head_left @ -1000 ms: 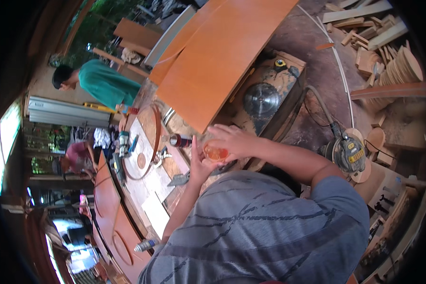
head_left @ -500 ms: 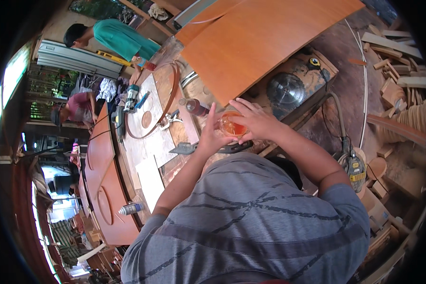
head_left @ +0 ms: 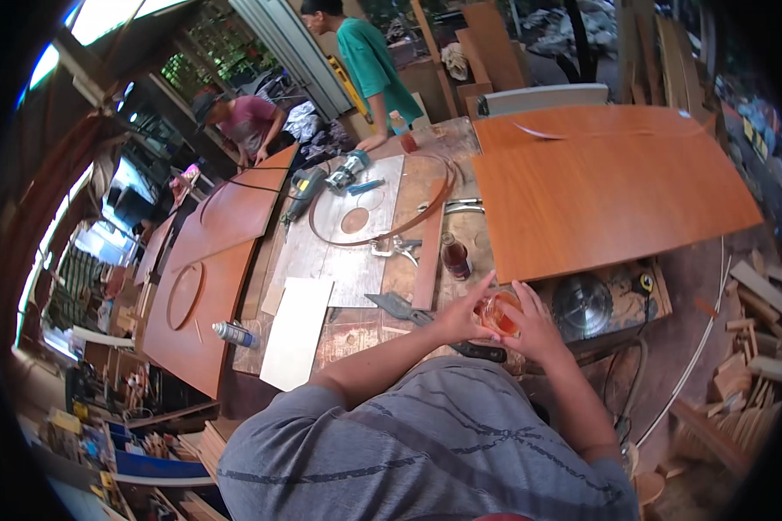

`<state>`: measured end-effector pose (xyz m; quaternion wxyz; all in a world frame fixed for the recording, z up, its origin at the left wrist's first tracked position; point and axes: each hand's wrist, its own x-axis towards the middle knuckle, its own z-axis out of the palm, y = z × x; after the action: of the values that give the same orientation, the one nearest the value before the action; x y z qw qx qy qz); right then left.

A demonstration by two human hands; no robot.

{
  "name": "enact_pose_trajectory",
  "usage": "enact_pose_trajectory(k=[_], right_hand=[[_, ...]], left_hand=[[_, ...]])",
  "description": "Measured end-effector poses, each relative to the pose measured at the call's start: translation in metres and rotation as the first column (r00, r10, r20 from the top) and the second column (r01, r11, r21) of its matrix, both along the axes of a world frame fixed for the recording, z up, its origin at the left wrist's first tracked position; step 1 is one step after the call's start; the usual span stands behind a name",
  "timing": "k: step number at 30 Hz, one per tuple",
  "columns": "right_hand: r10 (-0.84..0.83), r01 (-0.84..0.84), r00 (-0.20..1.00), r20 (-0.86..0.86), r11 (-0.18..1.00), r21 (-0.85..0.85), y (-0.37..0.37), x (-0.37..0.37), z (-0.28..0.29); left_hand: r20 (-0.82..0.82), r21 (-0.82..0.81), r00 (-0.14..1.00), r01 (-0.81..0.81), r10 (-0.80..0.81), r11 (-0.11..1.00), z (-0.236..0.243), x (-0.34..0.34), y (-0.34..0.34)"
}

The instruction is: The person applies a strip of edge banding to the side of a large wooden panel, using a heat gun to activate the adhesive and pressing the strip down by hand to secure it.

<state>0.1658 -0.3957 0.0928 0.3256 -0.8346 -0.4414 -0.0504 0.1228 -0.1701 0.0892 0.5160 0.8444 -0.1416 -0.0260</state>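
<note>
Both hands are wrapped round a clear cup [head_left: 499, 313] of orange-red liquid, held over the bench's near edge. My left hand [head_left: 462, 321] grips its left side, thumb and fingers curved. My right hand [head_left: 535, 332] closes round the other side, fingers over the rim. Just beyond the cup stands a bottle [head_left: 454, 257] with dark red contents. A dark flat tool [head_left: 400, 307] lies left of my left hand. A round saw blade [head_left: 582, 304] sits right of my right hand, under the edge of a large orange-brown wood panel [head_left: 617, 191].
A thin wooden hoop [head_left: 446, 198], a metal clamp [head_left: 397, 248] and power tools [head_left: 308, 189] lie on the bench. A white board [head_left: 295, 334] and a spray can [head_left: 235, 333] are at left. Two people [head_left: 374, 65] stand beyond. Wood offcuts [head_left: 747, 317] are piled at right.
My view has swung up and leftward, so the bench and both people appear more upright. The cup stays between my two hands, which keep nearly the same grip. The farther person in green has turned slightly.
</note>
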Motion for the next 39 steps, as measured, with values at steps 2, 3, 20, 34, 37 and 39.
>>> enact_pose_trajectory(k=[2, 3, 20, 34, 37, 39], right_hand=[[0.018, -0.018, 1.000, 0.009, 1.000, -0.024, 0.002, 0.002, -0.001], [0.021, -0.021, 1.000, 0.002, 0.999, -0.042, 0.003, 0.003, 0.000], [0.056, -0.058, 0.998, -0.020, 0.993, -0.104, 0.018, 0.000, 0.006], [0.082, -0.080, 0.997, 0.011, 0.990, -0.117, 0.033, 0.001, 0.010], [0.079, -0.078, 0.997, 0.016, 0.994, -0.070, 0.037, 0.001, 0.012], [0.039, -0.037, 0.998, -0.048, 0.999, 0.033, 0.038, -0.001, 0.016]], left_hand=[[0.015, -0.010, 1.000, -0.010, 0.011, 1.000, -0.003, 0.000, 0.002], [0.013, -0.013, 1.000, -0.005, 0.005, 1.000, -0.004, 0.000, 0.002], [0.039, 0.030, 0.999, -0.036, 0.035, 0.999, 0.003, -0.011, 0.011], [0.064, -0.058, 0.997, -0.043, 0.047, 0.997, 0.014, -0.017, 0.020], [0.011, -0.050, 0.997, -0.077, 0.077, 0.996, 0.010, -0.021, 0.025], [0.011, -0.091, 0.996, -0.089, 0.090, 0.992, 0.011, -0.023, 0.028]])
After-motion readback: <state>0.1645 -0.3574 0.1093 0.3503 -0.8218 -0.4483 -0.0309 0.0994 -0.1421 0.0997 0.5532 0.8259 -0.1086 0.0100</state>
